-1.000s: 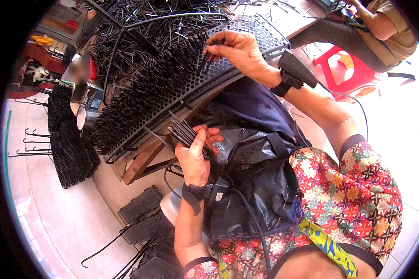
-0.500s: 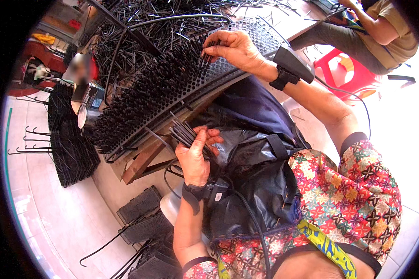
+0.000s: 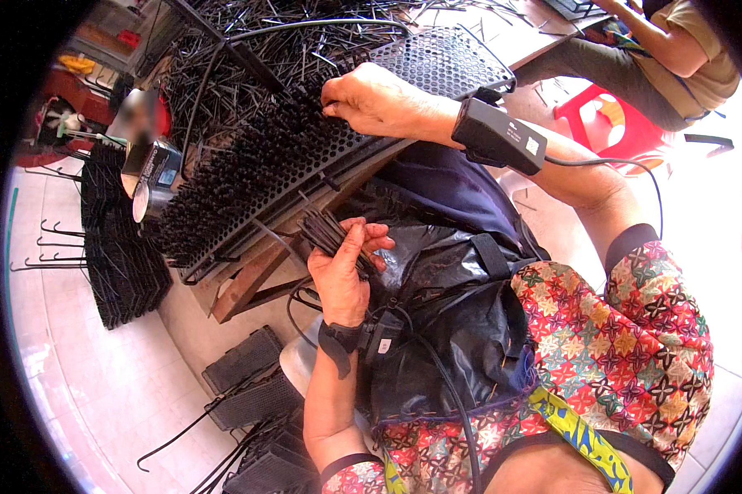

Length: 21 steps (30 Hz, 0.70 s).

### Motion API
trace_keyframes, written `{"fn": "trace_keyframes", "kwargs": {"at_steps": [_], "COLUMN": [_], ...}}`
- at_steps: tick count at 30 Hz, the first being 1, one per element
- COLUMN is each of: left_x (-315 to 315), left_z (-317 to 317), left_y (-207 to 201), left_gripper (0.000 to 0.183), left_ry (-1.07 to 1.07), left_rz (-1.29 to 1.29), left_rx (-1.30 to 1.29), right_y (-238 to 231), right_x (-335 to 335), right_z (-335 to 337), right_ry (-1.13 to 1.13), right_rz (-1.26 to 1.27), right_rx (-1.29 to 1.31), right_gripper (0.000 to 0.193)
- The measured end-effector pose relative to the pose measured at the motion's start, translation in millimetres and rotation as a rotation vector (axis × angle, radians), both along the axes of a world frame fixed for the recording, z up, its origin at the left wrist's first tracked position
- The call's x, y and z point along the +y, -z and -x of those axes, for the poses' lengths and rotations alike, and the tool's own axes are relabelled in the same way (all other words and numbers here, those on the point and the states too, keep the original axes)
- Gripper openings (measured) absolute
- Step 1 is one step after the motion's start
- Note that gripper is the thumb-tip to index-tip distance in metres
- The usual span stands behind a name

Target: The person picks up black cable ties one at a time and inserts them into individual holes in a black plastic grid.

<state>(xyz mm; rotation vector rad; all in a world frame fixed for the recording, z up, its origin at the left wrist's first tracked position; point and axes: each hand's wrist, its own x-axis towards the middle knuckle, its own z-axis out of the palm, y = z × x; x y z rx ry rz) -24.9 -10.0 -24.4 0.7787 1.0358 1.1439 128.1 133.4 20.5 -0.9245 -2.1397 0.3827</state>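
A perforated black tray slants across the bench in front of me. Thin black sticks stand upright and tightly packed over its left and middle part, while bare holes show at its right end. My right hand is over the edge of the standing sticks, fingers pinched together and pointing down among them. What lies between those fingertips is hidden. Below the tray, my left hand is closed round a bundle of thin black sticks, their ends poking out past the thumb.
Loose black sticks lie heaped behind the tray. Stacked black racks with hooked wires stand at left, and more perforated racks lie on the floor. A red plastic stool and another person are at upper right.
My right hand has moved left and slightly down over the tray; its fingers, which showed black sticks before, now reach down among the standing ones. My left hand stays nearly in place with its bundle.
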Motion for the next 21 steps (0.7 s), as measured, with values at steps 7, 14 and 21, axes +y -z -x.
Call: {"fn": "trace_keyframes", "kwargs": {"at_steps": [7,14,21], "left_x": [-1,-1,-1], "left_z": [2,3,1], "left_y": [-2,-1,-3], "left_gripper": [0.022,0.023,0.019], "left_ry": [0.025,0.066,0.157], "left_rz": [0.022,0.04,0.006], "left_rx": [-0.018,-0.088,-0.196], "right_y": [4,12,14], "right_x": [5,3,-59], "right_z": [2,-3,-3], "right_ry": [0.014,0.017,-0.095], "right_rz": [-0.092,-0.156,0.298], "right_rx": [0.039,0.105,0.197], "right_gripper": [0.011,0.01,0.02]}}
